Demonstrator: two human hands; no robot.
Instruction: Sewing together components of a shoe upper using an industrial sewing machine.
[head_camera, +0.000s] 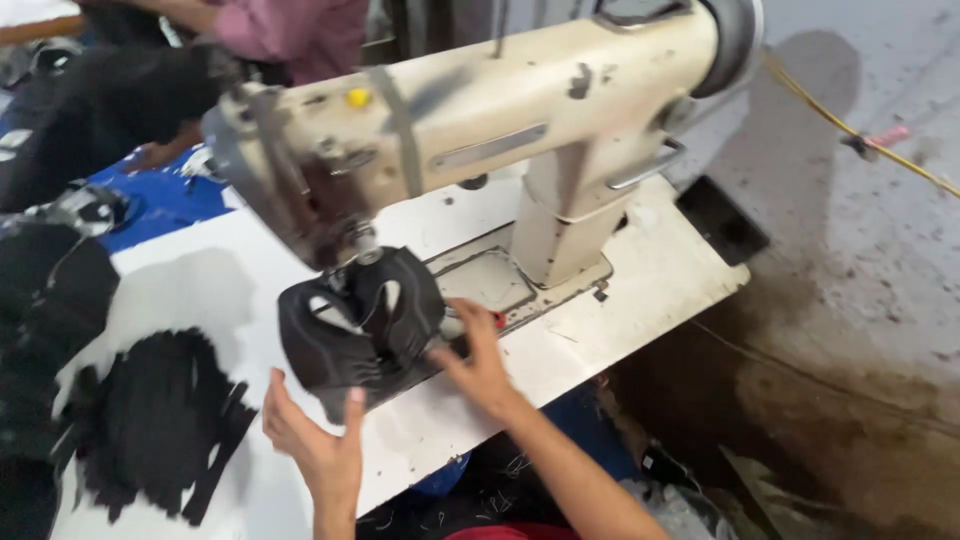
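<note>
Both hands worked a black shoe upper (362, 325) seated under the needle of a cream sewing machine (480, 130). The left hand (318, 440) was open, fingers spread, its fingertips pressed against the piece's near lower edge; the right hand (480, 365) was likewise open and flat, fingertips at the piece's right side, steadying rather than pinching. The upper sat on the white table (640, 290) near the middle of its front edge, tilted up toward the needle. How much stitching was finished could not be read from the blurred black surface; judged from its seat under the needle, the piece was mid-seam, not yet released. A pile of black cut strips (160, 440) lay toward the table's left near corner, close beside the left wrist. Room was tight there; the table's right end was bare up to its edge, beyond which the stained concrete floor (860, 300) dropped away. Another person's pink sleeve (290, 30) showed past the far edge.
</note>
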